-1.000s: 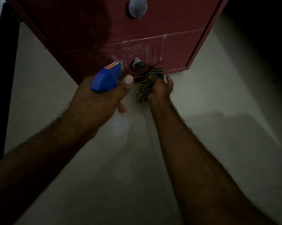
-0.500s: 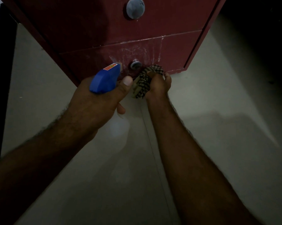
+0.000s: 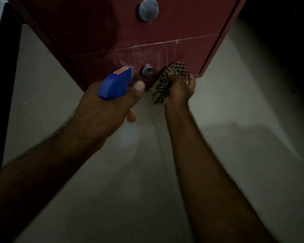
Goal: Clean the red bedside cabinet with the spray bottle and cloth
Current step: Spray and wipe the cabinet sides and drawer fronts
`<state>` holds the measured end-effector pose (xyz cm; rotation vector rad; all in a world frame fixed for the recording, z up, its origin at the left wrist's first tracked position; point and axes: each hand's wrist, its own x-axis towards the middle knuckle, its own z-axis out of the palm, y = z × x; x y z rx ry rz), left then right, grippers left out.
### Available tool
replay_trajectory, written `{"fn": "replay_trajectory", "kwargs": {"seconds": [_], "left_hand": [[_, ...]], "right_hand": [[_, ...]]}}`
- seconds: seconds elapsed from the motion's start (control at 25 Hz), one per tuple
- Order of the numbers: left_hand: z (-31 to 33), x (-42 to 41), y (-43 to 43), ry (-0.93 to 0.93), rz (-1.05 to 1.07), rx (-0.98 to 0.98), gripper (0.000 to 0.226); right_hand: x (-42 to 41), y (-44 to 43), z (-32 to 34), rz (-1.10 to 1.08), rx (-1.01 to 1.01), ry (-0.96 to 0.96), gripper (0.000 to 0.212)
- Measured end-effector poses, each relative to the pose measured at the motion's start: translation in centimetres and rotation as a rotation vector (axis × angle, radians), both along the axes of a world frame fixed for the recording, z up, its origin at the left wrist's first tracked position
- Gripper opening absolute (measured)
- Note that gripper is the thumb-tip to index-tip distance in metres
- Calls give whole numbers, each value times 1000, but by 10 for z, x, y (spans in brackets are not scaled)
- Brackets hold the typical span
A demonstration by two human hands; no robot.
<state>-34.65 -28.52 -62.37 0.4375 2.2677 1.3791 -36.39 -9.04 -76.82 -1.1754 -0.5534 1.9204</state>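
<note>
The red bedside cabinet (image 3: 98,28) fills the top of the view, with two drawer fronts and round metal knobs. Wet streaks shine on the lower drawer (image 3: 186,50) around its small knob (image 3: 148,70). My left hand (image 3: 102,113) grips the spray bottle by its blue head (image 3: 115,83), nozzle aimed at the lower drawer; the pale bottle body (image 3: 128,135) hangs below the hand. My right hand (image 3: 180,90) holds a bunched checked cloth (image 3: 174,72) against the lower drawer, right of the knob.
A pale tiled floor (image 3: 235,102) lies under and around the cabinet. A dark upright edge (image 3: 0,85) stands at the far left. The large upper knob (image 3: 148,9) sticks out above the hands. The room is dim, with deep shadow at the top right.
My right hand and the cloth slid left towards the small knob, then back right along the lower drawer. The left hand with the bottle has hardly moved.
</note>
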Motion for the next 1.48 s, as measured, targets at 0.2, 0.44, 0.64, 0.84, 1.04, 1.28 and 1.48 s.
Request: {"fn": "replay_trajectory", "kwargs": {"seconds": [0.2,0.44,0.64,0.84,1.04,1.28,1.48], "left_hand": [[3,1,4,-14,-26,-4,24],[5,5,6,3,-20,-25,25],[7,4,3,4,-30,-22,20],[10,4,0,9,-15,-12,21],[9,4,-1,-6,-7,-26,22],[9,4,-5,10,-16,-37,19],[13,3,-9,28,-19,-37,21]], "right_hand": [[-1,3,14,-6,36,24,74],[1,4,21,6,7,-22,69],[-2,1,32,3,68,40,73],[-5,3,39,-22,68,-16,68],[-4,8,49,-61,199,-5,78],[-9,-4,40,104,423,-83,80],[-2,9,34,19,375,-115,78]]}}
